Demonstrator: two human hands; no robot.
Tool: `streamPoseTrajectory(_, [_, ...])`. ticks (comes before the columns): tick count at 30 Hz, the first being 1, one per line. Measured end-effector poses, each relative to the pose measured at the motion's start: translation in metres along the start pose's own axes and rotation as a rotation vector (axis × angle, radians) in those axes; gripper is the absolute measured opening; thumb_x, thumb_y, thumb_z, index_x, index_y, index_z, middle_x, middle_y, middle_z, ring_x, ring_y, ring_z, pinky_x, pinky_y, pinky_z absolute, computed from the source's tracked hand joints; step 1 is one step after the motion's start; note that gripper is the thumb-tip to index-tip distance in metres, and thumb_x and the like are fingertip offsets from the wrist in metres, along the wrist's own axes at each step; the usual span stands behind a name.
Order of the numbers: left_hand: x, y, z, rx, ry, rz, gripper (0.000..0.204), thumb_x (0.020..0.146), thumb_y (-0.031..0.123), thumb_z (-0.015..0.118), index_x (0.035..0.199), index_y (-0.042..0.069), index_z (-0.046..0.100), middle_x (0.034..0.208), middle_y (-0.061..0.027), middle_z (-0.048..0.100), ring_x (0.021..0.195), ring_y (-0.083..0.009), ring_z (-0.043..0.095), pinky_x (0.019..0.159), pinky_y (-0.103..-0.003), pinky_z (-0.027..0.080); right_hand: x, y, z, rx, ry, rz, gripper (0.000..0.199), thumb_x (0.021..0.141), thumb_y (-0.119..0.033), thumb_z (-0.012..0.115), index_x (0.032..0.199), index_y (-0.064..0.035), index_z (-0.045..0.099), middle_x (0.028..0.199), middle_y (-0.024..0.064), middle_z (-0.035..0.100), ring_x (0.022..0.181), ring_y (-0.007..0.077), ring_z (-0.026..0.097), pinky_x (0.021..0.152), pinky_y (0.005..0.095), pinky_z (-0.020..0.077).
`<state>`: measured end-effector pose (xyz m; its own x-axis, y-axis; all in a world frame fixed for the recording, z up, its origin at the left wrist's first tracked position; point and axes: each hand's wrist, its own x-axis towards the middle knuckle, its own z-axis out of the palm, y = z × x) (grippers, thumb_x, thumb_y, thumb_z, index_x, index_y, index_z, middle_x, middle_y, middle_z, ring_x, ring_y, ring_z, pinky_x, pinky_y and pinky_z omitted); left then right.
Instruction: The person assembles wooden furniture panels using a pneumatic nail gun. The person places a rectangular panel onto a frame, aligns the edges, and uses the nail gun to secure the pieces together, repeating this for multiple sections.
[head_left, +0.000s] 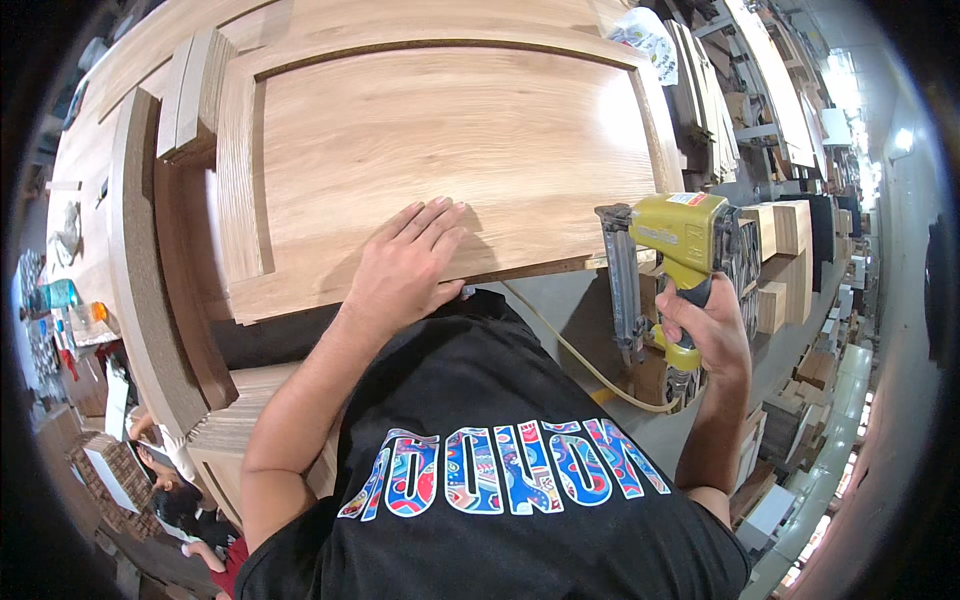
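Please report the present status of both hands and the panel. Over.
Left hand flat on wooden panel. Right hand gripping yellow-green nail gun. Thin hose curving between panel edge and nail gun.

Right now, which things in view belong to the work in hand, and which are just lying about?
In use:
- nail gun, held in the right hand
- panel, under the left hand
- hose, near the gun

Apparently lying about:
- plastic bag
- wood blocks, at right

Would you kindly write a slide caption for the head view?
Left hand resting on a framed wooden panel, right hand gripping a yellow-green nail gun.
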<state>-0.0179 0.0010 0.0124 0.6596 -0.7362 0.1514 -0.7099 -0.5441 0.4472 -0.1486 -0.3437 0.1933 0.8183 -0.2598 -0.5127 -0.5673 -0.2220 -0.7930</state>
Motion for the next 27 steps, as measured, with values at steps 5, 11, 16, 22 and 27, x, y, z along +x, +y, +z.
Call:
streamPoseTrajectory(5, [-0.002,-0.003,0.007,0.037,0.006,0.004,0.068,0.088,0.036,0.094,0.145,0.009,0.070,0.168,-0.0077,0.062,0.160,-0.0282,0.053,0.136,-0.046,0.041,-0.001,0.016,-0.004,-0.029,-0.023,0.017,0.019,0.103,-0.005,0.079,0.088,-0.0036,0.067,0.069,0.0004,0.063,0.060,0.0098,0.059,0.058,0.0286,0.0485])
streamPoseTrajectory(11, [-0.006,-0.018,-0.018,0.019,-0.094,-0.041,0.076,0.083,0.036,0.097,0.152,0.023,0.068,0.172,0.0019,0.058,0.162,-0.0233,0.050,0.140,-0.048,0.037,0.012,0.020,0.004,-0.054,-0.130,0.050,0.013,0.101,-0.005,0.080,0.097,-0.0022,0.069,0.074,0.0006,0.065,0.063,0.0092,0.062,0.058,0.0283,0.0502])
streamPoseTrajectory(16, [-0.042,-0.048,-0.062,0.113,-0.150,-0.131,0.084,0.075,0.038,0.101,0.152,0.026,0.068,0.170,0.0061,0.059,0.162,-0.0209,0.049,0.141,-0.048,0.036,0.023,0.015,0.018,-0.066,-0.219,0.091,0.013,0.101,-0.003,0.081,0.105,0.0002,0.069,0.077,0.0010,0.066,0.063,0.0088,0.061,0.058,0.0282,0.0500])
streamPoseTrajectory(22, [-0.048,-0.044,-0.063,0.096,-0.091,-0.119,0.084,0.074,0.037,0.103,0.150,0.023,0.069,0.168,0.0022,0.061,0.160,-0.0288,0.052,0.140,-0.051,0.036,0.029,0.015,0.032,0.061,-0.231,0.087,0.020,0.100,-0.003,0.082,0.113,0.0000,0.067,0.081,0.0017,0.066,0.063,0.0099,0.060,0.057,0.0284,0.0495])
streamPoseTrajectory(27, [0.017,0.044,-0.047,-0.452,0.069,0.186,0.080,0.079,0.044,0.102,0.145,0.008,0.072,0.166,-0.0125,0.063,0.153,-0.0418,0.058,0.130,-0.054,0.047,0.029,0.009,0.042,0.664,-0.140,-0.015,0.045,0.102,-0.003,0.074,0.144,0.0013,0.061,0.079,0.0007,0.058,0.060,0.0112,0.055,0.058,0.0305,0.0492])
